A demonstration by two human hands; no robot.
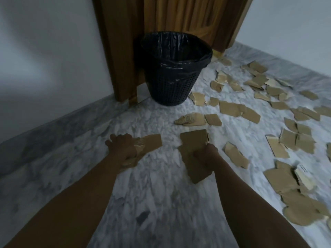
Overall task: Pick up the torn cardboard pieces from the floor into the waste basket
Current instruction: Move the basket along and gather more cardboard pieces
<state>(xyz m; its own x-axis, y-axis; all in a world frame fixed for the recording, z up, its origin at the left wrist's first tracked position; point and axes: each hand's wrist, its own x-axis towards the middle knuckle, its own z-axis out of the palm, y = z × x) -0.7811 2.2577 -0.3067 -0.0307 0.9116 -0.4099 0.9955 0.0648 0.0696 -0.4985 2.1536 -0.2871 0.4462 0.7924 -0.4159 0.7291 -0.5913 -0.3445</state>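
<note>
Both hands are loaded at this point. The left hand [121, 147] has its fingers curled round a crumpled bunch of torn bits, and one flat scrap [152, 142] pokes out of it toward 3 o'clock. The right hand [206, 155] grips a stack of bigger sheets [192, 140]. The stack's long axis runs roughly 12 to 6, with the top end aimed up the frame.

What matters for the drop is where the waste basket [172, 86] sits. It's upright against the wooden door [188, 15], with a black liner [179, 56] and an open mouth. It lies ahead of both hands, at about 1 o'clock from the left and 11 o'clock from the right, so it's pretty much between them and further out. The right hand looks a bit closer sideways, so it's probably the easier one to unload first. Its stack is already lined up lengthwise with the bin, though it likely needs tipping end-down to slide in without catching the rim.

Lots is left to do. Loose cardboard pieces [232, 108] litter the marble floor [161, 194], from 1 o'clock near the basket round to 4 o'clock at the frame's edge. All of that is on the right hand's side, while the floor on the left hand's side shows no scraps.
</note>
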